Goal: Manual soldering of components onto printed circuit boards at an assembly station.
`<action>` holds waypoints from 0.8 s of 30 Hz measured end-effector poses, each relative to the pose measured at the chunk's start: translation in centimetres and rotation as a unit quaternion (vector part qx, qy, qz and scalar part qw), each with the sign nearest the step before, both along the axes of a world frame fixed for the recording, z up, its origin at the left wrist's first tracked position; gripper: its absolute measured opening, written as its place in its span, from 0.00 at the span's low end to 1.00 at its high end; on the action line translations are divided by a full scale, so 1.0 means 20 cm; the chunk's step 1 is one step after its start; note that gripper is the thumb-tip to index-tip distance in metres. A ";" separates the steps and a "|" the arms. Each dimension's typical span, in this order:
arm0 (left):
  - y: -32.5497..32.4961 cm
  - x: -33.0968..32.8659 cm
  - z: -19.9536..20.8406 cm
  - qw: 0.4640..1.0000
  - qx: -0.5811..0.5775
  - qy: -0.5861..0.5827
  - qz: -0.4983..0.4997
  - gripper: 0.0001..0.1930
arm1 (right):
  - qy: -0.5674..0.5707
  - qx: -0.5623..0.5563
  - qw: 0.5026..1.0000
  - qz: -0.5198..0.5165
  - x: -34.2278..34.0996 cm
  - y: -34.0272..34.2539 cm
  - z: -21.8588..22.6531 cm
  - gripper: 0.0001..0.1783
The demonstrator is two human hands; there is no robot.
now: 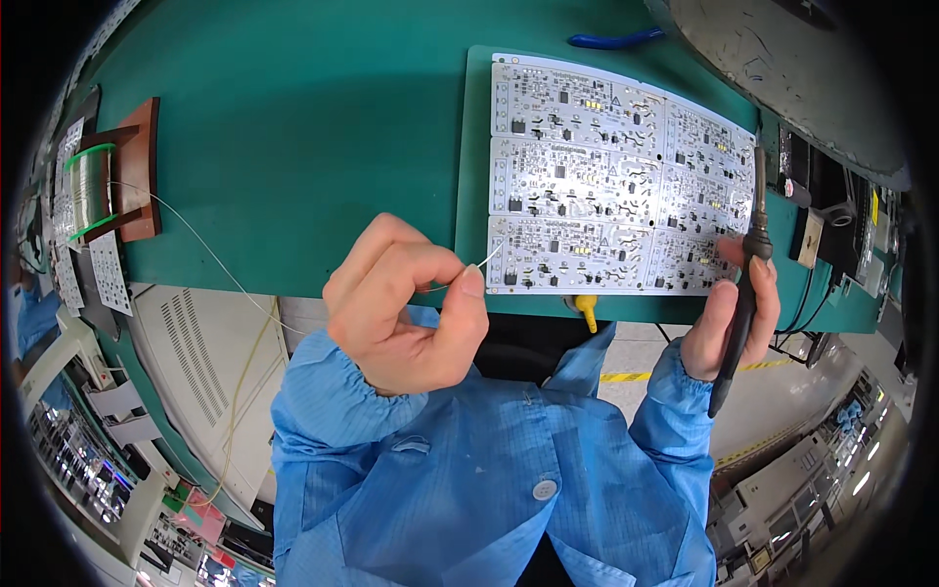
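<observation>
A thin silvery solder wire (491,253) is pinched between the thumb and index finger of my left hand (406,303). Its short free end points at the lower left corner of a white circuit board panel (626,186); whether it touches is hard to tell. The panel carries several repeated circuits with small dark parts. My right hand (729,328) holds a soldering iron (757,243) by its dark handle, tip pointing away from me along the panel's right edge. Beneath the panel lies a green board or mat (473,196).
At the left, a solder spool (90,193) with green rims sits on a brown stand (145,171), its wire trailing toward my left arm. A blue tool handle (616,40) lies beyond the panel. Something yellow (587,311) sticks out at the near edge of the green table (293,127).
</observation>
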State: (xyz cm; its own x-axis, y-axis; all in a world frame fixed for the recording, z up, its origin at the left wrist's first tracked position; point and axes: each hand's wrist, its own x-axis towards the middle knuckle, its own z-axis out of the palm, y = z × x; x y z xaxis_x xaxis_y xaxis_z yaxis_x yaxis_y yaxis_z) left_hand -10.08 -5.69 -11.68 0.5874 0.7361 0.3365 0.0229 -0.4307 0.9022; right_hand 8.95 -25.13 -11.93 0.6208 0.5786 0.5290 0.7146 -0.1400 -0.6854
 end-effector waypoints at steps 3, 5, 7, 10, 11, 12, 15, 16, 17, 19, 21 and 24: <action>0.00 0.00 0.00 1.000 0.008 0.002 -0.004 0.06 | 0.018 -0.006 1.000 -0.020 -0.01 0.01 -0.01 0.20; 0.00 0.01 0.01 1.000 0.003 -0.002 0.007 0.06 | 0.016 -0.010 1.000 -0.017 -0.01 0.01 -0.01 0.21; 0.00 0.01 0.01 1.000 0.008 -0.004 0.008 0.06 | 0.012 -0.012 1.000 -0.014 -0.01 0.01 -0.01 0.21; -0.02 0.01 0.02 0.999 -0.019 0.014 0.021 0.06 | 0.026 -0.009 1.000 -0.010 0.00 0.01 -0.03 0.22; -0.02 0.01 0.03 0.998 -0.051 0.026 0.032 0.06 | 0.027 -0.009 1.000 -0.011 -0.01 0.00 -0.03 0.22; -0.03 0.02 0.02 0.998 -0.050 0.025 0.030 0.06 | 0.029 -0.008 0.999 -0.012 -0.01 0.00 -0.03 0.21; -0.03 0.01 -0.02 0.999 -0.028 -0.012 0.033 0.06 | 0.027 -0.009 1.000 -0.008 -0.01 0.00 -0.02 0.21; -0.03 0.01 -0.01 0.999 -0.022 -0.001 0.037 0.06 | 0.027 -0.007 1.000 -0.008 0.00 0.00 -0.02 0.21; -0.03 0.01 -0.01 0.999 -0.017 0.009 0.039 0.06 | 0.023 -0.011 1.000 0.003 0.00 0.00 -0.01 0.22; -0.02 0.01 -0.01 0.999 -0.010 0.017 0.033 0.06 | 0.019 -0.015 1.000 0.013 0.01 -0.01 -0.01 0.24; -0.02 0.02 0.01 0.999 -0.003 0.024 0.027 0.06 | 0.017 -0.012 1.000 0.003 0.01 -0.01 -0.01 0.22; -0.01 0.06 0.06 0.998 -0.030 0.038 0.038 0.06 | -0.021 -0.028 0.999 0.001 0.02 0.01 0.01 0.18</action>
